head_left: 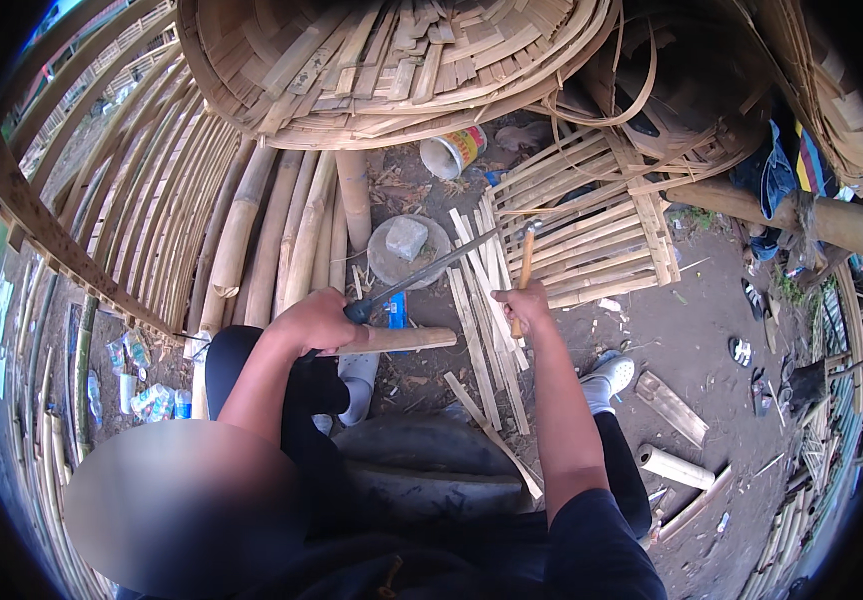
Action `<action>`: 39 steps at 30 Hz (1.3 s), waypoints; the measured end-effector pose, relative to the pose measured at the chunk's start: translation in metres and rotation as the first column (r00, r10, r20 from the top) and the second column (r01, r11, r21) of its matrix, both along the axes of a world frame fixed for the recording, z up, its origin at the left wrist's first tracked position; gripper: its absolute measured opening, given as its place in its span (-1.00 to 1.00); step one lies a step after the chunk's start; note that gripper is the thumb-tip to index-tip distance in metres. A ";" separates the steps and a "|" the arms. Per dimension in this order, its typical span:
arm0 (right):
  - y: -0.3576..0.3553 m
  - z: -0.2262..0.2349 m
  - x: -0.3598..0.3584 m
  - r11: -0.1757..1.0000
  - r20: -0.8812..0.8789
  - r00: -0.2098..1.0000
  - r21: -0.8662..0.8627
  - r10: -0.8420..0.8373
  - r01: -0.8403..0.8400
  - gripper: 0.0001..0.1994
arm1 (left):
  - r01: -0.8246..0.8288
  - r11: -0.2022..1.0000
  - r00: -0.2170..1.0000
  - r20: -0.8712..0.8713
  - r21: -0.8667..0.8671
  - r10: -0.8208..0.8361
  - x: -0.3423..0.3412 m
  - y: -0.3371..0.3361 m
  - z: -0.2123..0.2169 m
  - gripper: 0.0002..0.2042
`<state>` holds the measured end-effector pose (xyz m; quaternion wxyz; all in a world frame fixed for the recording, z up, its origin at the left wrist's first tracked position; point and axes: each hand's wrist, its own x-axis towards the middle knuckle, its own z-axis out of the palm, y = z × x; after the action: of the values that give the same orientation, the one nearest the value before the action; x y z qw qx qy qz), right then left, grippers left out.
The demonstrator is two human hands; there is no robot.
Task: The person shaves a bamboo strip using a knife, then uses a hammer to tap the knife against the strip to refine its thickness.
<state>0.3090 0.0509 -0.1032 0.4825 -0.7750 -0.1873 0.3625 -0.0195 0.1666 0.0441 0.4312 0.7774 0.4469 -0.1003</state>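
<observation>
My left hand (313, 322) is closed around the dark handle of a machete (426, 273), whose long blade slants up to the right. A short split bamboo piece (406, 341) sticks out from beneath that hand; whether the fingers grip it too, I cannot tell. In my closed right hand (524, 302) is a hammer (525, 262), its wooden handle upright and its small metal head at the top. The machete's tip comes close to the hammer head; contact between them is unclear. Several pale bamboo strips (474, 320) lie on the ground between my hands.
Ahead stands a round block (383, 262) with a stone (407, 239) on it. Beyond are a bucket (446, 157) and a large woven basket (391, 125). A slatted bamboo panel (591, 240) lies right; bamboo poles (291, 235) lie left. Bamboo offcuts (671, 408) lie near my right foot.
</observation>
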 end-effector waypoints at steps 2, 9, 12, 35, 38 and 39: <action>-0.007 -0.018 -0.041 0.998 -0.027 0.999 0.046 0.046 -0.044 -0.66 | -0.024 1.000 1.000 0.004 0.016 0.024 -0.002 0.002 0.004 -0.70; -0.007 -0.059 -0.176 0.930 0.264 0.892 -0.121 0.367 -0.347 -0.41 | -0.114 0.991 0.984 0.130 -0.065 0.121 -0.014 0.007 0.000 -0.71; 0.006 -0.071 -0.206 0.909 0.329 0.848 -0.111 0.415 -0.402 -0.32 | -0.096 0.992 0.987 0.122 -0.080 0.105 -0.010 0.007 0.001 -0.72; 0.093 -0.122 -0.219 0.919 0.598 0.799 0.271 0.071 -0.285 -0.80 | -0.133 0.983 0.969 0.190 -0.125 0.156 -0.013 0.004 0.002 -0.70; 0.101 -0.114 -0.207 0.957 0.616 0.781 0.153 0.104 -0.248 -0.83 | -0.145 0.971 0.941 0.278 -0.188 0.194 -0.019 0.005 0.003 -0.69; 0.101 -0.111 -0.198 0.959 0.643 0.761 0.158 0.081 -0.235 -0.83 | -0.146 0.967 0.929 0.307 -0.209 0.206 -0.020 0.002 0.010 -0.69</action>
<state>0.1108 0.1522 -0.2139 0.4454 -0.7716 -0.4436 0.0974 -0.0390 0.1686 0.0541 0.5758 0.6970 0.4265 0.0281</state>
